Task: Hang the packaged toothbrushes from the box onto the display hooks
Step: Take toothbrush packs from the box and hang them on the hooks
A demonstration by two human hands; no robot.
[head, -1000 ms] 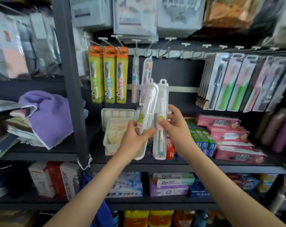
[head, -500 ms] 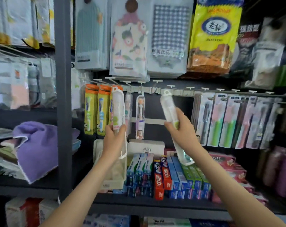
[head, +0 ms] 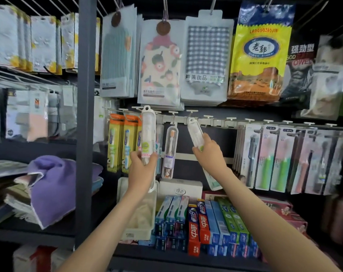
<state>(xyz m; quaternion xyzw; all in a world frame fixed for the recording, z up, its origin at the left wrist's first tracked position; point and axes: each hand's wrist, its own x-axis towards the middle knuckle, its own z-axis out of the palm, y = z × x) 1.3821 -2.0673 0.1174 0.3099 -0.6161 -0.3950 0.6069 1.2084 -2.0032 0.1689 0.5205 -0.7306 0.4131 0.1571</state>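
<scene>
Left hand [head: 143, 168] grips a toothbrush pack [head: 148, 132] upright; right hand [head: 210, 155] grips a second pack [head: 194, 132], top leaning left.

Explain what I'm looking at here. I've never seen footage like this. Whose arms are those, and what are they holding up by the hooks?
There is no machine here. These are a person's two bare arms, filmed by a wide-angle camera worn on their head. It looks forward and down at a shop display.

The left hand grips a clear packaged toothbrush. It is held upright, with its hanging hole up by the row of display hooks. The right hand grips a second pack. That one is tilted, with its top right at one hook. I cannot tell whether it is threaded on.

Below, on the shelf, stand toothpaste boxes and a pale plastic tray. A purple towel lies to the left.
</scene>
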